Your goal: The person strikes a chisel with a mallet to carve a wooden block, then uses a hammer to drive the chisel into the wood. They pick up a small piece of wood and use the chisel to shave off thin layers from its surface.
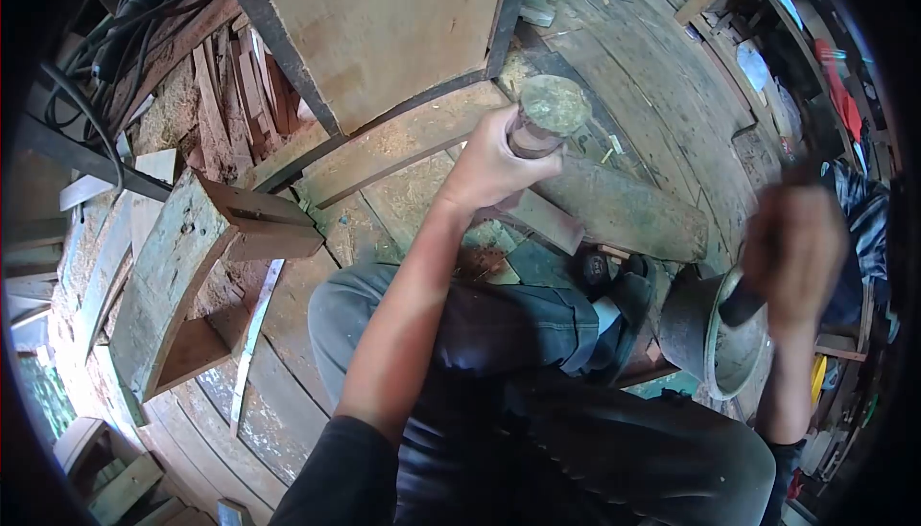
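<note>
**Round-headed piece in your left fingers, dark piece in your right**

At upper centre, your left hand (508, 160) has its fingers wrapped around the narrow neck of a round-headed piece (554, 106). Its flat, disc-shaped head, mottled grey-green and rough, sits just above your thumb and index finger. The head faces up toward you; the piece's long axis runs from your grip toward the upper right.

At right, your right hand (801, 253) is closed around a dark piece (742, 303), though blur hides the finger detail. Its blunt lower end slants to the lower left, overlapping the mouth of a flared grey vessel (672, 320); you cannot tell whether they touch. The vessel lies tilted, its pale-rimmed mouth toward the right.

Near centre, a long, worn board (628, 205) slants down to the right over the plank floor (633, 66).
</note>
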Demonstrator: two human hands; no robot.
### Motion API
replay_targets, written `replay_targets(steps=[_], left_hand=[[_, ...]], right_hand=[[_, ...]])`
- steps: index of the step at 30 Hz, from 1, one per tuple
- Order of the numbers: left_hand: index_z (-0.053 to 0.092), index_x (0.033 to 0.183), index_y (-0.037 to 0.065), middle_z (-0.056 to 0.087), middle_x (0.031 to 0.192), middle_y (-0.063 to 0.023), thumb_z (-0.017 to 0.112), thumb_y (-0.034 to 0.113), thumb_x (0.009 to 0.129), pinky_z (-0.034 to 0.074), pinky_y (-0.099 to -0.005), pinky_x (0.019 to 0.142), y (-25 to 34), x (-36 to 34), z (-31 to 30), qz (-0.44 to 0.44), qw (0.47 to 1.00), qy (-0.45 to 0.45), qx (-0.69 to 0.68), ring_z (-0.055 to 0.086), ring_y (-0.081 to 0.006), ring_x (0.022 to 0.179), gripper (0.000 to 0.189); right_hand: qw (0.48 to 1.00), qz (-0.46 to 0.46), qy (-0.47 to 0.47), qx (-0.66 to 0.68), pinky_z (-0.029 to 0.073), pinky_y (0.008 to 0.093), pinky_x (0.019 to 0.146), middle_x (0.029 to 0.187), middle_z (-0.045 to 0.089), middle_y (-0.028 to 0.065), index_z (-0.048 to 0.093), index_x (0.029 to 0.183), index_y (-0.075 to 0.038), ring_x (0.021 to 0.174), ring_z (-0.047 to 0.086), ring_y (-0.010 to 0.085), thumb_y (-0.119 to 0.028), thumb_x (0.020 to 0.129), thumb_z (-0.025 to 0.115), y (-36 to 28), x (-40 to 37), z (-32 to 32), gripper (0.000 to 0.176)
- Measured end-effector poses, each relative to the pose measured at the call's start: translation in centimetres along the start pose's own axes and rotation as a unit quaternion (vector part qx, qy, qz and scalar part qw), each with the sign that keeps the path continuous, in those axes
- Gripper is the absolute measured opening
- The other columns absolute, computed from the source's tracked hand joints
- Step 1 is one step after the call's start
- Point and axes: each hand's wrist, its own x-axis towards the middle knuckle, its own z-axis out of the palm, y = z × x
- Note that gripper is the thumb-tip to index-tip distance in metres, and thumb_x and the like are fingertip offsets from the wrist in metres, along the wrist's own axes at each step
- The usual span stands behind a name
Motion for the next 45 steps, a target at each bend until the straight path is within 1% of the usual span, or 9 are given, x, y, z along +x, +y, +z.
replay_targets(steps=[8, 12, 16, 17, 18, 20, 28, 37, 45], left_hand=[[0.065, 0.112, -0.002, 0.07, 0.102, -0.0033, 0.076, 0.007, 0.074, 0.051, -0.0279, 0.087, 0.0, 0.2, -0.2, 0.005, 1.0, -0.017, -0.014, 0.062, -0.0081, 0.093, 0.041], [0.064, 0.113, -0.002, 0.07, 0.103, -0.003, 0.076, 0.007, 0.074, 0.051, -0.0276, 0.088, 0.0, 0.3, -0.1, 0.022, 0.999, -0.029, -0.011, 0.061, -0.0074, 0.093, 0.042], [0.064, 0.113, -0.002, 0.07, 0.103, -0.0033, 0.076, 0.007, 0.074, 0.051, -0.0277, 0.088, -0.6, 0.5, -0.3, 0.019, 0.999, -0.033, -0.017, 0.061, -0.0075, 0.094, 0.041], [0.064, 0.113, -0.002, 0.07, 0.103, -0.0035, 0.076, 0.007, 0.074, 0.051, -0.0278, 0.088, -0.7, 0.5, -0.3, 0.016, 0.999, -0.034, -0.015, 0.061, -0.0077, 0.094, 0.041], [0.064, 0.113, -0.002, 0.07, 0.102, -0.0037, 0.076, 0.007, 0.074, 0.051, -0.028, 0.088, -0.6, 0.4, -0.3, 0.014, 0.999, -0.036, -0.013, 0.061, -0.0079, 0.094, 0.041], [0.065, 0.113, -0.002, 0.07, 0.102, -0.0037, 0.076, 0.007, 0.074, 0.051, -0.0282, 0.088, -0.5, 0.2, -0.2, 0.009, 0.999, -0.037, -0.017, 0.061, -0.008, 0.094, 0.041], [0.065, 0.111, -0.002, 0.07, 0.103, -0.0027, 0.079, 0.006, 0.074, 0.052, -0.0284, 0.087, 0.1, -0.8, 0.0, 0.018, 0.999, 0.005, -0.045, 0.062, -0.0088, 0.094, 0.04], [0.057, 0.121, -0.007, 0.055, 0.069, 0.0003, 0.075, 0.015, 0.078, 0.044, -0.0259, 0.07, 0.6, -2.5, -1.2, 0.051, 0.991, -0.056, 0.113, 0.052, -0.0089, 0.067, 0.051], [0.049, 0.122, -0.011, 0.044, 0.062, 0.001, 0.07, 0.018, 0.085, 0.036, -0.0282, 0.056, -0.6, -2.7, -1.0, 0.12, 0.992, -0.019, 0.021, 0.038, -0.0097, 0.054, 0.052]], right_hand=[[0.948, 0.068, 0.08, -0.302, 0.027, 0.0233, 0.049, 0.063, 0.045, -0.0027, 0.059, 0.097, -0.002, 0.051, 0.041, 0.0075, -0.027, 0.106, 0.049, -2.0, 0.3, 2.4, 0.029], [0.986, -0.136, -0.098, -0.017, 0.036, 0.0291, 0.024, 0.053, 0.036, 0.0031, 0.05, 0.102, -0.013, 0.032, 0.035, 0.013, -0.061, 0.104, 0.026, -6.1, 2.8, -4.0, 0.053], [0.987, -0.017, 0.042, 0.152, 0.046, 0.0366, 0.054, 0.075, 0.059, 0.0071, 0.059, 0.104, -0.004, 0.053, 0.053, 0.0201, -0.028, 0.105, 0.046, -2.3, -0.5, 0.5, 0.028], [0.94, -0.132, 0.003, -0.314, 0.044, 0.0384, 0.054, 0.073, 0.058, 0.0097, 0.059, 0.106, -0.004, 0.054, 0.053, 0.0229, -0.024, 0.104, 0.049, -0.1, -1.3, 1.5, 0.023], [0.673, -0.216, -0.035, -0.707, 0.041, 0.0402, 0.055, 0.071, 0.056, 0.0122, 0.059, 0.107, -0.003, 0.054, 0.054, 0.0257, -0.02, 0.103, 0.053, 1.3, -1.7, 2.4, 0.019], [0.928, 0.115, 0.006, -0.355, 0.037, 0.0392, 0.054, 0.065, 0.048, 0.0164, 0.057, 0.108, 0.0, 0.053, 0.049, 0.0281, -0.018, 0.101, 0.056, 0.8, -0.1, 6.4, 0.019], [0.949, 0.196, 0.182, -0.168, 0.033, 0.0271, 0.044, 0.059, 0.046, -0.0024, 0.054, 0.092, -0.003, 0.046, 0.042, 0.0061, -0.028, 0.104, 0.054, 8.5, -1.4, 4.8, 0.028], [0.815, 0.258, 0.106, -0.509, 0.049, 0.0519, 0.072, 0.079, 0.066, 0.0224, 0.057, 0.102, -0.001, 0.077, 0.062, 0.0469, -0.034, 0.098, 0.06, 24.1, -8.1, 2.4, 0.033], [0.857, 0.13, 0.116, -0.484, 0.051, 0.0465, 0.083, 0.108, 0.062, 0.0172, 0.057, 0.106, -0.005, 0.099, 0.061, 0.0383, -0.026, 0.087, 0.071, 24.8, -5.8, 2.3, 0.031]])
